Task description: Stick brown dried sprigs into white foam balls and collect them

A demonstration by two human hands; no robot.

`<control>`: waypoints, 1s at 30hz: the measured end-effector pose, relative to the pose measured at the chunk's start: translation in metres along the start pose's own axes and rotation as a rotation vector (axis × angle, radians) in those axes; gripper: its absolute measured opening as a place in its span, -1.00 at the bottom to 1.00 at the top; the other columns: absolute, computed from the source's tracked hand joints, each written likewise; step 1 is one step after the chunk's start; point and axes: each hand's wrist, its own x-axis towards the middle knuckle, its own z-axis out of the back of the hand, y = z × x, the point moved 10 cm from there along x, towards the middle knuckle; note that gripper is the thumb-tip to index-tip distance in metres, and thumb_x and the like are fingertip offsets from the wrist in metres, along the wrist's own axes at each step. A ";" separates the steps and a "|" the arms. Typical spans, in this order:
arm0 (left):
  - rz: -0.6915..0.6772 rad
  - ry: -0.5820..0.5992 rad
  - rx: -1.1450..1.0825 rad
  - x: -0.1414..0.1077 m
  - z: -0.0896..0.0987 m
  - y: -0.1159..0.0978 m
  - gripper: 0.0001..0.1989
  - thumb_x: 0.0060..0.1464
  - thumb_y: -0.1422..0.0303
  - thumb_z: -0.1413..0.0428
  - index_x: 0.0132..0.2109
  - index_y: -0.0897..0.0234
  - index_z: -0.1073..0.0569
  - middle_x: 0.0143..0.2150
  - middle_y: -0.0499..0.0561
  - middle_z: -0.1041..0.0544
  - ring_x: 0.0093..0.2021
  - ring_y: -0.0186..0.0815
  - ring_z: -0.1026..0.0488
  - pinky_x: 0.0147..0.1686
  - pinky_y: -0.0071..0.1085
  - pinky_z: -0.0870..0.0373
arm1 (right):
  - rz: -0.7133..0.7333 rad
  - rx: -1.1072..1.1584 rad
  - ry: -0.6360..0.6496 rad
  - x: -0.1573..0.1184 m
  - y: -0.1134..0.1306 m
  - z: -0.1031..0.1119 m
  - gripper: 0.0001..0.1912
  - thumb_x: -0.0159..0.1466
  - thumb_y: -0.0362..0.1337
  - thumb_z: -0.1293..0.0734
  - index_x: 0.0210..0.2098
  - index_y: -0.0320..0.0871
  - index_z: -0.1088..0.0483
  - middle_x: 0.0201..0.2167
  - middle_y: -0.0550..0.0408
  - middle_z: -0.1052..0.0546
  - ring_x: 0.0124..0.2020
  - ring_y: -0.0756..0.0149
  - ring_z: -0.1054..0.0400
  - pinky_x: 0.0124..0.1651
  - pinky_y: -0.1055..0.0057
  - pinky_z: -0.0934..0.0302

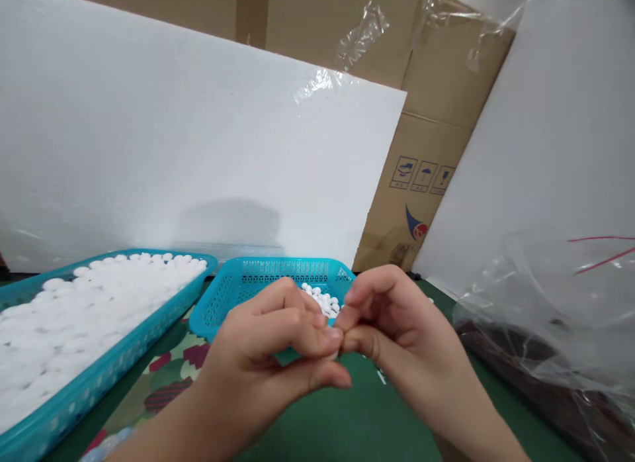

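Observation:
My left hand (282,343) and my right hand (397,323) meet above the green table (357,422), fingertips touching. Thumb and index finger of the left hand are pinched together, with a tiny pale edge showing between them. The right thumb and index finger are also closed in a pinch at the same spot. What they hold is mostly hidden by the fingers. Just behind the hands stands a blue plastic basket (218,296) with small white balls (322,300) at its right side.
A larger blue tray (163,323) full of white balls (99,310) fills the left side. Behind are a white foam board (198,138) and cardboard boxes (441,104). Clear plastic bags (540,316) lie at right. A patterned sheet (173,376) lies under the tray's edge.

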 end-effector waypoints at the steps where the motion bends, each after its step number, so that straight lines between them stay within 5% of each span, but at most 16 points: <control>1: 0.006 -0.003 -0.003 0.000 0.000 0.001 -0.85 -0.31 0.50 -0.12 -0.62 0.23 -0.27 -0.63 -0.18 -0.22 -0.55 -0.52 -0.25 -0.51 -0.66 -0.29 | -0.033 0.014 0.007 0.001 -0.004 0.001 -0.72 -0.08 -0.61 -0.18 -0.51 -0.08 -0.21 -0.65 0.29 -0.29 -0.60 0.61 -0.23 -0.54 0.77 -0.17; 7: 0.042 -0.013 -0.006 0.007 0.010 0.001 -0.84 -0.36 0.51 -0.14 -0.53 0.15 -0.39 -0.58 -0.17 -0.31 -0.54 -0.53 -0.28 -0.57 -0.72 -0.26 | -0.169 0.054 -0.057 0.006 -0.023 0.013 -0.77 -0.17 -0.51 -0.28 -0.56 -0.09 -0.23 -0.66 0.31 -0.26 -0.62 0.61 -0.18 -0.60 0.73 -0.09; 12: 0.093 0.087 0.034 0.010 0.014 0.003 -0.73 -0.24 0.55 -0.03 -0.43 0.02 -0.41 -0.57 -0.16 -0.34 -0.55 -0.52 -0.31 -0.59 -0.70 -0.26 | -0.162 0.028 -0.022 0.008 -0.026 0.008 -0.87 -0.13 -0.44 -0.28 -0.60 -0.14 -0.22 -0.68 0.30 -0.26 -0.65 0.60 -0.15 -0.62 0.68 -0.04; 22: 0.268 0.032 -0.146 0.008 0.017 0.024 -0.72 -0.29 0.59 -0.07 -0.42 0.08 -0.34 -0.54 -0.23 -0.35 -0.54 -0.57 -0.32 -0.66 -0.79 -0.22 | 0.112 -0.225 -0.047 0.004 -0.002 0.003 -0.83 -0.01 -0.45 -0.23 -0.45 -0.05 -0.30 -0.59 0.26 -0.29 -0.58 0.56 -0.16 -0.58 0.61 -0.07; 30: 0.152 0.054 0.041 0.007 0.020 0.013 -0.80 -0.27 0.58 -0.06 -0.47 0.16 -0.34 -0.54 -0.20 -0.32 -0.51 -0.57 -0.28 -0.53 -0.75 -0.23 | 0.364 -0.423 -0.057 -0.003 0.026 -0.004 -0.84 0.02 -0.50 -0.20 -0.45 -0.14 -0.30 -0.54 0.22 -0.34 -0.52 0.56 -0.19 -0.50 0.68 -0.13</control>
